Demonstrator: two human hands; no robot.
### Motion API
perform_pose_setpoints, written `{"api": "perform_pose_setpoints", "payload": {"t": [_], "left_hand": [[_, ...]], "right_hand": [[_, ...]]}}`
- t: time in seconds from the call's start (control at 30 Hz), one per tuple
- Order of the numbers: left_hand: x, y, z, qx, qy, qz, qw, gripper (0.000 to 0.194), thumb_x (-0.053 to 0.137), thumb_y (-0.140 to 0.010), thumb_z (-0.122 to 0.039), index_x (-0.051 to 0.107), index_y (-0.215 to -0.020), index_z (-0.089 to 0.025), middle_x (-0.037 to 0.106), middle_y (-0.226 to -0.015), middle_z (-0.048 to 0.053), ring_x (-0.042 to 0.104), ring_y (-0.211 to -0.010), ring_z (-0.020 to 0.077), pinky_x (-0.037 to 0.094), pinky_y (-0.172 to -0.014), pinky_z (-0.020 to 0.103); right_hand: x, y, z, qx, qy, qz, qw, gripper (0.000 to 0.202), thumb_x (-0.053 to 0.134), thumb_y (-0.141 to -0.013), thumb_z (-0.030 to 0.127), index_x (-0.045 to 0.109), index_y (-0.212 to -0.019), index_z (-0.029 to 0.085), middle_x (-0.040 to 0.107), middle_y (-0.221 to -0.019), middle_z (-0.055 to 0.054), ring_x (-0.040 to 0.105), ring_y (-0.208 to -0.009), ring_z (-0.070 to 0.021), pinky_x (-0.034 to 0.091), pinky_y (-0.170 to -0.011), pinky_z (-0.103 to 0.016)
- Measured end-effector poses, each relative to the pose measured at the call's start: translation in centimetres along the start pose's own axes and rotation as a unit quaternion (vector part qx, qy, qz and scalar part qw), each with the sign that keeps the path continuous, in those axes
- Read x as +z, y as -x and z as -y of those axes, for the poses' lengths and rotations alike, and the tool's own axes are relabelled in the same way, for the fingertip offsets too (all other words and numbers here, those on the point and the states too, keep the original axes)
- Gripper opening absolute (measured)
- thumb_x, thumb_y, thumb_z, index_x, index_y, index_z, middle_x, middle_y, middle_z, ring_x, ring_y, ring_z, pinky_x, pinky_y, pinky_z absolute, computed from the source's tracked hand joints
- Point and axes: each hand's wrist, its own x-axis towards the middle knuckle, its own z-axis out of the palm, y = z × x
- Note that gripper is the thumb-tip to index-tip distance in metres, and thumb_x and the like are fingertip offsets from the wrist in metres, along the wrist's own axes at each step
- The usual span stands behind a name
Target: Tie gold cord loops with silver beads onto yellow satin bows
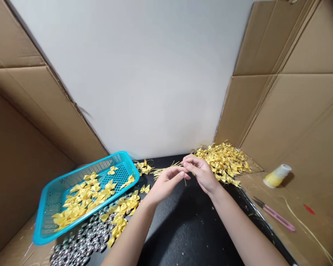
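Over the black board (pixel 180 229), my left hand (pixel 170 181) and my right hand (pixel 199 173) meet at the fingertips, both closed in a pinch. A thin strand hangs below the fingertips; what else they hold is too small to make out. Behind my left hand lies a bundle of gold ties (pixel 161 171). A large heap of yellow bows with gold loops (pixel 224 160) spreads beyond my right hand. Loose yellow bows (pixel 124 207) lie left of my left forearm, beside many shiny silver beads (pixel 83 236).
A turquoise basket (pixel 39 225) with yellow bows stands at the left. On the cardboard at the right are a yellow thread spool (pixel 277 176), pink snips (pixel 278 218), a red scrap (pixel 309 209) and a loose strand. Cardboard walls and a white panel (pixel 155 74) surround the board.
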Motion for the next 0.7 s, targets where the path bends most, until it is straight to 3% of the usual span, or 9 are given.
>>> {"api": "perform_pose_setpoints", "payload": {"t": [0.1, 0.27, 0.43, 0.53, 0.7], "left_hand": [[0.5, 0.0, 0.1, -0.002, 0.121, -0.065, 0.991, 0.027, 0.073, -0.076, -0.039, 0.068, -0.065, -0.014, 0.062, -0.063, 0.001, 0.054, -0.067, 0.0131, 0.043, -0.074, 0.025], [0.9, 0.4, -0.4, -0.002, 0.213, -0.086, 0.973, 0.033, 0.075, -0.071, -0.045, 0.064, -0.064, -0.015, 0.056, -0.062, -0.001, 0.051, -0.061, 0.0103, 0.042, -0.064, 0.023], [1.3, 0.6, -0.9, -0.046, 0.375, -0.157, 0.912, 0.031, 0.088, -0.054, -0.036, 0.072, -0.07, -0.016, 0.064, -0.067, 0.0, 0.057, -0.066, 0.0096, 0.043, -0.063, 0.02], [1.4, 0.5, -0.8, -0.034, 0.356, -0.199, 0.913, 0.036, 0.089, -0.05, -0.039, 0.076, -0.074, -0.016, 0.072, -0.078, 0.005, 0.058, -0.067, 0.0099, 0.042, -0.061, 0.02], [1.2, 0.6, -1.0, 0.014, 0.226, -0.224, 0.948, 0.036, 0.085, -0.058, -0.044, 0.079, -0.078, -0.016, 0.075, -0.086, 0.008, 0.052, -0.065, 0.0088, 0.041, -0.062, 0.02]], "right_hand": [[0.5, 0.3, 0.1, -0.013, -0.007, 0.021, 1.0, 0.015, 0.077, -0.068, 0.034, 0.071, -0.069, 0.02, 0.061, -0.08, 0.0, 0.056, -0.064, -0.0113, 0.047, -0.059, -0.025], [1.0, 0.7, 0.0, -0.067, 0.009, 0.013, 0.998, 0.01, 0.074, -0.072, 0.03, 0.07, -0.069, 0.021, 0.06, -0.076, 0.0, 0.057, -0.069, -0.0133, 0.046, -0.063, -0.026], [1.1, 1.0, 0.0, -0.177, 0.121, 0.001, 0.977, 0.007, 0.066, -0.079, 0.022, 0.068, -0.072, 0.02, 0.059, -0.076, -0.001, 0.057, -0.076, -0.0156, 0.044, -0.069, -0.028], [1.2, 1.1, 0.3, -0.232, 0.191, -0.027, 0.953, 0.008, 0.064, -0.079, 0.019, 0.066, -0.071, 0.02, 0.059, -0.077, -0.001, 0.057, -0.08, -0.0169, 0.044, -0.074, -0.03], [1.3, 1.2, 0.7, -0.271, 0.265, -0.054, 0.924, 0.01, 0.063, -0.079, 0.015, 0.062, -0.07, 0.02, 0.06, -0.076, -0.002, 0.058, -0.08, -0.0182, 0.044, -0.076, -0.032]]}}
